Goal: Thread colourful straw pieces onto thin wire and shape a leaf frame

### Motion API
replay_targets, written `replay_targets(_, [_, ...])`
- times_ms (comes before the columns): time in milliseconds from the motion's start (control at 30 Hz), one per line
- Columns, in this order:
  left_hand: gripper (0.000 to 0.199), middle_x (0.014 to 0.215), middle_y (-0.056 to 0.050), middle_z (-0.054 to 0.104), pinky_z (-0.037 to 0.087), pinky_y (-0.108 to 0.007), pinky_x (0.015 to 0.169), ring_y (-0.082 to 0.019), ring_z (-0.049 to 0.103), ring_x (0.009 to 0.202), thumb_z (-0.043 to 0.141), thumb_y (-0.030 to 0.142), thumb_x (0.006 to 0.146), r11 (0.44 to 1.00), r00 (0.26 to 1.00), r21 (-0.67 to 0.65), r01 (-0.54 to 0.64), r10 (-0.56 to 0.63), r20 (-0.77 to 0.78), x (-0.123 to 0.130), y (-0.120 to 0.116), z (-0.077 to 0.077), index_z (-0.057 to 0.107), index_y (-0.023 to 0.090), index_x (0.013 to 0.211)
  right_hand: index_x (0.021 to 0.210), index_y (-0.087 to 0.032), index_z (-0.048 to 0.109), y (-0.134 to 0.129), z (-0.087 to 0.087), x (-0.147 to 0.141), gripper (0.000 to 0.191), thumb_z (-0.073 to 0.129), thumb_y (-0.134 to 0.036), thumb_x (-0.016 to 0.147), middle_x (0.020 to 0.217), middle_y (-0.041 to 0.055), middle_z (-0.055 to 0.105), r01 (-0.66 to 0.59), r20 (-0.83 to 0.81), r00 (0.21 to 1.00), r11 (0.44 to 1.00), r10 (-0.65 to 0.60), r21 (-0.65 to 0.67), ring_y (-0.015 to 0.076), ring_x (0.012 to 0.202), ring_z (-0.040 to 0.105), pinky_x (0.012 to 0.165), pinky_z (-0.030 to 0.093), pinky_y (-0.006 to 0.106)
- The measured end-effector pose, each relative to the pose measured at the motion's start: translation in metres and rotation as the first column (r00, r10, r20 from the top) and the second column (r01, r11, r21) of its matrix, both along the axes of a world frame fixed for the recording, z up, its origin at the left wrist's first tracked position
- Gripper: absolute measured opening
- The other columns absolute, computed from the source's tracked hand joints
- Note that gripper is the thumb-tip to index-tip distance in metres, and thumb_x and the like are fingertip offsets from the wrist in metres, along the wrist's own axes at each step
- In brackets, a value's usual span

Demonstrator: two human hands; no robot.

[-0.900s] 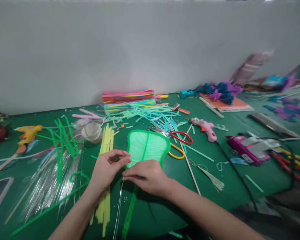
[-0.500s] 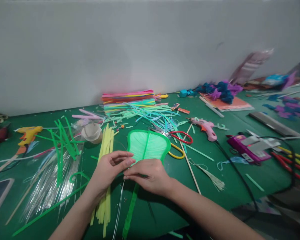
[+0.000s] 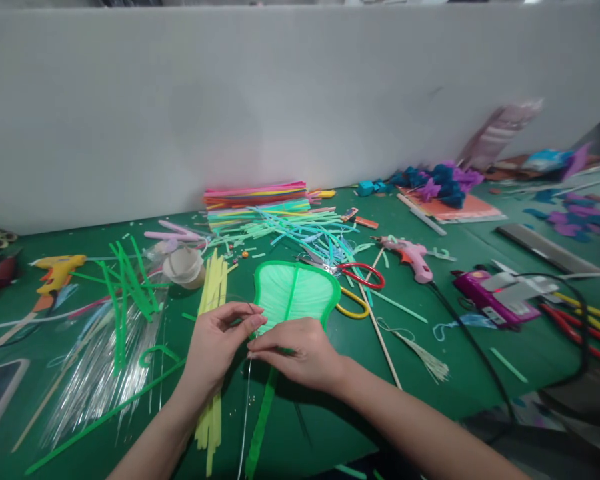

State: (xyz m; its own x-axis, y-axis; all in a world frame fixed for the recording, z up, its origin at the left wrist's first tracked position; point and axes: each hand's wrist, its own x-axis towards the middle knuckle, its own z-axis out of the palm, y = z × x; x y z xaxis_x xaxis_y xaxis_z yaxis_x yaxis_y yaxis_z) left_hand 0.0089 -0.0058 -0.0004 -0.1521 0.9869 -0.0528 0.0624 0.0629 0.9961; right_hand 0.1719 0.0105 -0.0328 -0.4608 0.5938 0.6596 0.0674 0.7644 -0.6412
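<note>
A thin shiny strand (image 3: pixel 247 407) hangs from the pinched fingertips of my right hand (image 3: pixel 300 350) down toward the near edge. Close by on the left, my left hand (image 3: pixel 226 335) has thumb and forefinger pressed together; a thin dark line comes off the fingertips, and what they pinch is too fine to be sure of. Beneath and just beyond both hands lies a green leaf-shaped fan (image 3: pixel 315 293) with a fuzzy rim. Its green handle (image 3: pixel 261 423) points toward me, and my right hand covers part of it.
Yellow pipe cleaners (image 3: pixel 211 287) lie beside my left hand, near a cup (image 3: pixel 184 265). Scissors with red and yellow handles (image 3: pixel 363 275) touch the fan's right side. A pink glue gun (image 3: pixel 414 260) and purple box (image 3: pixel 497 299) are right; a yellow glue gun (image 3: pixel 57 272) is left.
The hanging strand's lower part has swung to the right. My left fingertips have shifted slightly, while my right hand stays almost in place.
</note>
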Motion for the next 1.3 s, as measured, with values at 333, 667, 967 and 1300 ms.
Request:
replay_targets(333, [0.033,0.084,-0.006,0.077,0.054,-0.021,0.071,-0.016,0.07,0.081,0.087,0.038,0.066,0.977,0.984,-0.177,0.116,-0.088,0.157,-0.003,-0.001,0.001,0.077,0.018,0.089,0.087,-0.019,0.076,0.002,0.003,0.002,0.01,0.069,-0.026,0.09,0.08,0.002,0.079,-0.029,-0.056,0.998,0.998,0.027,-0.047,0.012,0.07,0.075,0.068,0.055,0.017])
replay_targets(667, [0.029,0.082,-0.004,0.075,0.054,-0.019,0.068,-0.013,0.068,0.074,0.093,0.03,0.057,0.989,0.965,-0.141,0.037,0.001,0.261,-0.001,-0.001,-0.005,0.075,0.015,0.075,0.088,-0.021,0.077,0.001,-0.001,0.001,0.009,0.07,-0.027,0.089,0.081,0.0016,0.079,0.001,-0.035,0.999,0.998,-0.003,-0.056,0.0126,0.07,0.075,0.067,0.056,0.018])
replay_targets(967, [0.032,0.082,-0.005,0.076,0.054,-0.021,0.07,-0.015,0.069,0.077,0.092,0.031,0.059,0.986,0.966,-0.165,0.023,0.02,0.256,-0.002,0.0,-0.006,0.076,0.015,0.08,0.089,-0.023,0.078,-0.002,0.004,0.002,0.007,0.072,-0.027,0.087,0.083,0.0009,0.08,-0.031,-0.049,0.998,0.989,0.024,-0.142,0.0136,0.07,0.076,0.066,0.058,0.02])
replay_targets(1300, [0.052,0.101,-0.009,0.07,0.054,-0.032,0.08,-0.021,0.068,0.092,0.075,0.045,0.081,0.989,0.991,-0.134,0.057,-0.04,0.127,0.0,-0.004,-0.011,0.058,0.017,0.121,0.08,-0.02,0.079,0.0,0.019,0.004,0.003,0.079,-0.019,0.077,0.078,0.0027,0.079,-0.08,-0.247,0.968,0.893,-0.036,-0.443,0.0156,0.069,0.075,0.067,0.059,0.022])
